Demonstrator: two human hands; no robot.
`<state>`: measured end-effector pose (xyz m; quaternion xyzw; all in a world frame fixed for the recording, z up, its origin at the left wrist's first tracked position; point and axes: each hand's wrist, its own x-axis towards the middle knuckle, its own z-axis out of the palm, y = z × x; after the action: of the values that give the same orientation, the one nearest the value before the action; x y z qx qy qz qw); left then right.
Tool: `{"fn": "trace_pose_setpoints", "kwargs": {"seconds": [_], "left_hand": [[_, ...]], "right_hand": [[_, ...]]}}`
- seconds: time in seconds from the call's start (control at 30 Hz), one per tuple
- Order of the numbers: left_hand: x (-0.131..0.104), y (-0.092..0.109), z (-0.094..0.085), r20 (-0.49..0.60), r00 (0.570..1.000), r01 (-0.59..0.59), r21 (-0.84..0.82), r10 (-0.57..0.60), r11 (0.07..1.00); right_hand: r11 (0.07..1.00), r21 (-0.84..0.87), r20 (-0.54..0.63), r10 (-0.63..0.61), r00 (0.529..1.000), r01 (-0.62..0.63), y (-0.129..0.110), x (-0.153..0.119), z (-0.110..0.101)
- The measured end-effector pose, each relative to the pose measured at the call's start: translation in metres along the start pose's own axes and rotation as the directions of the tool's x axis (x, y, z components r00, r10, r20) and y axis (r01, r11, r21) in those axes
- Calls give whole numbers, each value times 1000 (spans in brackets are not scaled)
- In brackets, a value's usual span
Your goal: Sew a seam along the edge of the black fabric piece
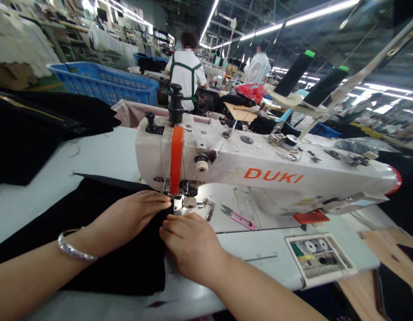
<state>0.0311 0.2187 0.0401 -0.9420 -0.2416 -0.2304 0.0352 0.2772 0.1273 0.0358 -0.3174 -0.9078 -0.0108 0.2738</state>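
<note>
A white DUKI sewing machine [260, 171] stands across the table. Black fabric [92, 236] lies flat in front of it, its edge running under the presser foot [181, 200]. My left hand [126, 218] lies palm down on the fabric, fingertips close to the presser foot; a silver bangle [71, 247] circles that wrist. My right hand [189, 243] presses the fabric's right edge with bent fingers, just before the needle plate.
Pink thread snips [238, 217] lie on the machine bed. A pile of black cloth [35, 129] sits at the left, a blue crate [106, 82] behind it. Two thread cones [295, 73] stand at the right. Two people work in the background.
</note>
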Motion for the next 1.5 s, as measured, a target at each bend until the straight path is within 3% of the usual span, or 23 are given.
{"fn": "trace_pose_setpoints", "kwargs": {"seconds": [0.2, 0.43, 0.7, 0.93, 1.03, 1.17, 1.23, 1.33, 1.43, 1.5], "left_hand": [[5, 6, -3, 1, 1000, 15, 18, -15, 1000], [1, -4, -3, 73, 994, 85, -63, -81, 994], [5, 2, -1, 39, 995, 91, -57, -89, 994], [11, 2, -7, 54, 996, 71, -79, -67, 994], [-5, 12, -16, 142, 987, 83, -65, -73, 994], [-60, 51, -25, 189, 980, 45, 74, -59, 996], [-85, 72, -25, 172, 984, 30, 97, -46, 995], [-101, 91, -22, 151, 983, 97, 47, -103, 994], [-97, 96, -18, 111, 985, 131, 26, -133, 991], [-93, 95, -15, 65, 992, 105, 40, -107, 994]], "right_hand": [[1000, -19, -15, 0, 1000, 0, 1, -1, 2], [998, -58, -89, -42, 995, 37, 0, 1, 4], [998, -55, -114, -34, 993, 27, 4, 1, 1], [1000, -17, -4, 1, 1000, -1, 0, 3, 4], [998, 22, 87, 63, 994, -65, -5, 0, -15], [982, 68, 224, 157, 962, -176, -6, -18, -59], [972, 17, 252, 223, 942, -234, 1, -24, -70], [930, -126, 237, 365, 900, -344, 18, -15, -65], [856, -257, 149, 494, 857, -449, 31, 8, -46], [854, -287, 111, 479, 871, -433, 31, 16, -39]]}}
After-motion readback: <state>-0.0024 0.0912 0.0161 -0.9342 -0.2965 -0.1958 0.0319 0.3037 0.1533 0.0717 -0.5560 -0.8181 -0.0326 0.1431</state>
